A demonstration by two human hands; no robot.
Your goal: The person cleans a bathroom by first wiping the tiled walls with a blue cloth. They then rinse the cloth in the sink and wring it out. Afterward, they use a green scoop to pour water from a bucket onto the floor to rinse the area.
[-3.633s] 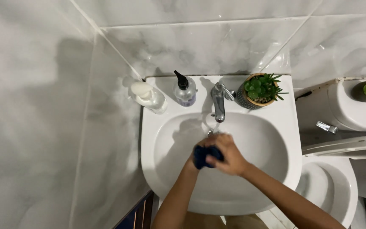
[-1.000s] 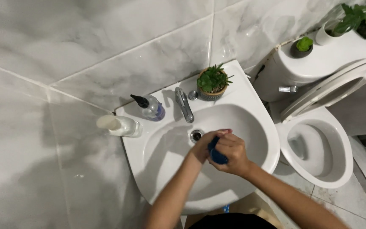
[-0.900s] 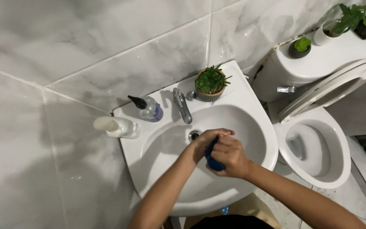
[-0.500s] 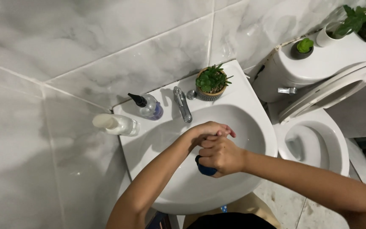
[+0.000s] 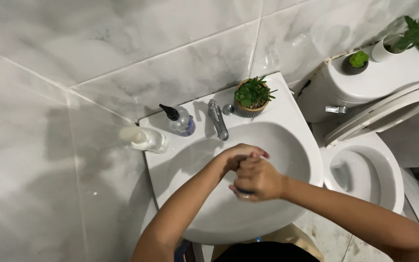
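Both my hands are together over the bowl of the white sink [image 5: 287, 104]. My right hand [image 5: 260, 179] is closed around a dark blue sponge [image 5: 241, 191], of which only a sliver shows under the fingers. My left hand [image 5: 236, 156] is curled against the right hand from the left; whether it also grips the sponge is hidden. The chrome tap [image 5: 217, 120] stands just behind the hands, with no water visible.
On the sink rim stand a clear pump bottle [image 5: 180, 120], a white pump bottle [image 5: 144, 138] and a small potted succulent [image 5: 252, 96]. To the right is a toilet [image 5: 364, 170] with its seat raised, plants on its tank [image 5: 389, 73]. Marble-look tiles line the walls.
The view has swung left and tilted since the oldest frame. My hands shifted slightly toward me in the bowl, and the right hand now covers most of the blue sponge.
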